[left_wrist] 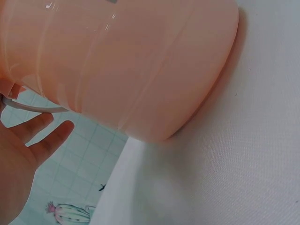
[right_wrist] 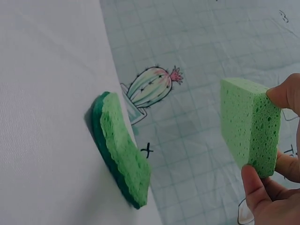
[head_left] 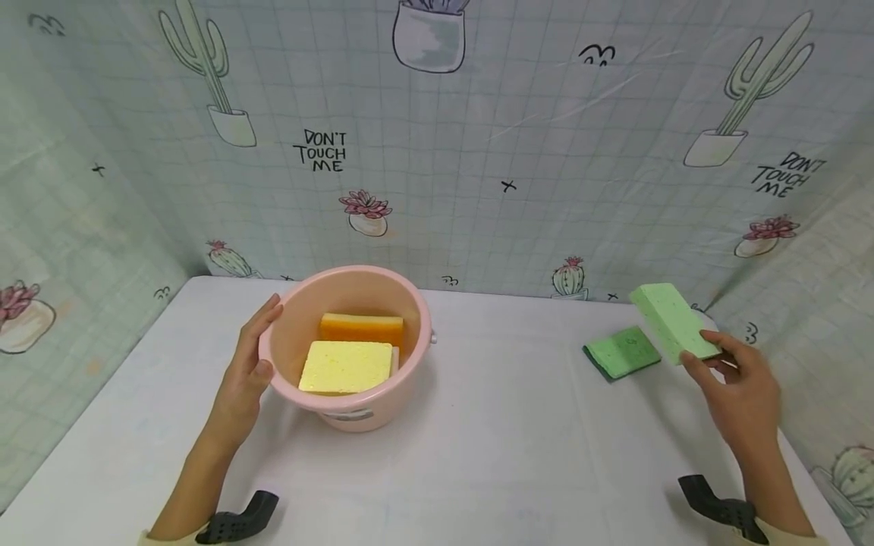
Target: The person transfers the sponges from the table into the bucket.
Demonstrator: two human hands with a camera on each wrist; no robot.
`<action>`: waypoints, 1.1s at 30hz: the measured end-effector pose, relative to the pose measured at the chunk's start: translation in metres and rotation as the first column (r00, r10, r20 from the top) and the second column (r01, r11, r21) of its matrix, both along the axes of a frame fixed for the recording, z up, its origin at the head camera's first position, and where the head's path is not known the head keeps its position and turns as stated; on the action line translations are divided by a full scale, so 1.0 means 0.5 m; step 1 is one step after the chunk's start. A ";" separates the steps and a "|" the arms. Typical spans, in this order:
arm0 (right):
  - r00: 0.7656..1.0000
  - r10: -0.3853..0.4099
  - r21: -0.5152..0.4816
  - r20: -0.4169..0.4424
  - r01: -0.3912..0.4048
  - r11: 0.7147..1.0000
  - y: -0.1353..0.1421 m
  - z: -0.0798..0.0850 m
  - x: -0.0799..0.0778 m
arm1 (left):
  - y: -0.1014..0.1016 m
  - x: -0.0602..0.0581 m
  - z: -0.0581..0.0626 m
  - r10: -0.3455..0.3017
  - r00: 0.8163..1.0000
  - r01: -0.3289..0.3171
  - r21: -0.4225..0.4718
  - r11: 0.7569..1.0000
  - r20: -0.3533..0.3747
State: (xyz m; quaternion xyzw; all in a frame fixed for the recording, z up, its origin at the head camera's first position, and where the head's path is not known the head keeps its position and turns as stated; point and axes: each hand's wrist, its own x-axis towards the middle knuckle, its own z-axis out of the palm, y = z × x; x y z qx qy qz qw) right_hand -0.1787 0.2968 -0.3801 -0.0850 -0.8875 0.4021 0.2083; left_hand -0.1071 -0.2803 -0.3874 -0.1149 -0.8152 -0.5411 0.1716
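Observation:
My right hand (head_left: 744, 390) pinches a light green sponge (head_left: 672, 322) by its near end, thumb and fingers on opposite sides, holding it up off the table. In the right wrist view the pores of this held sponge (right_wrist: 251, 126) show clearly. Left of it, a green sponge with a dark green scouring layer underneath (head_left: 623, 353) lies on the table. My left hand (head_left: 242, 371) rests against the left outer side of a pink bucket (head_left: 273, 345), fingers mostly straight along the rim. Inside the bucket are a yellow sponge (head_left: 347, 366) and an orange-and-yellow sponge (head_left: 362, 328).
The bucket stands on a white table (head_left: 505, 440). Its grey handle (left_wrist: 35, 108) hangs beside my left fingers. A patterned cloth (head_left: 437, 152) with cactus drawings rises behind the table and along both sides.

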 end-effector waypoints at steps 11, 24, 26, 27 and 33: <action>0.979 0.166 -0.007 -0.121 -0.168 0.986 -0.043 0.017 0.004 | 0.001 0.000 -0.001 -0.003 1.000 0.003 0.008 1.000 0.008; 0.884 0.378 0.045 -0.276 -0.381 0.924 -0.113 0.050 -0.009 | -0.001 -0.001 -0.005 -0.005 1.000 0.005 0.001 1.000 0.002; 0.869 0.402 0.053 -0.288 -0.405 0.913 -0.122 0.054 -0.011 | -0.002 0.000 -0.004 -0.002 1.000 0.002 0.000 1.000 0.002; 0.863 0.412 0.057 -0.293 -0.415 0.908 -0.127 0.055 -0.012 | -0.002 0.000 -0.004 -0.004 1.000 0.004 0.002 1.000 0.000; 0.841 0.453 0.071 -0.296 -0.453 0.888 -0.157 0.066 -0.012 | -0.002 -0.001 -0.003 -0.011 1.000 0.011 0.001 1.000 -0.004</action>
